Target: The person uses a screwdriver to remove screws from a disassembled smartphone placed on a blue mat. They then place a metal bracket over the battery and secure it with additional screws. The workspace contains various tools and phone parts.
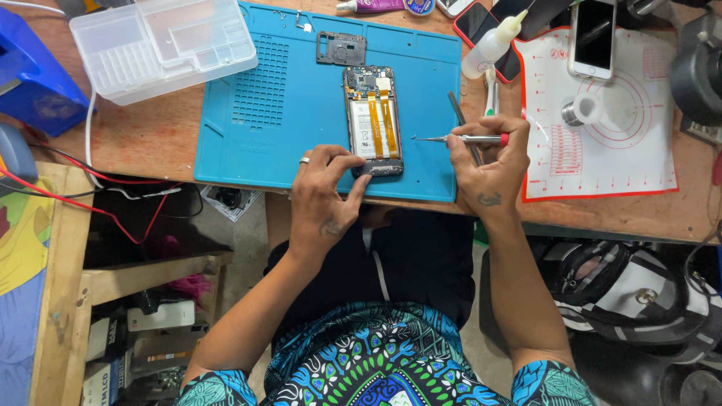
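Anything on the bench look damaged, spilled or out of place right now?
Nothing looks spilled or broken. The opened smartphone with orange flex cables lies straight on the blue silicone work mat, left hand steadying its lower end. The right hand holds a red-tipped metal screwdriver. The removed dark inner frame sits above it.

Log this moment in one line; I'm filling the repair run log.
left hand: steadies opened phone at bottom edge | right hand: holds screwdriver, tip beside phone | surface: blue mat
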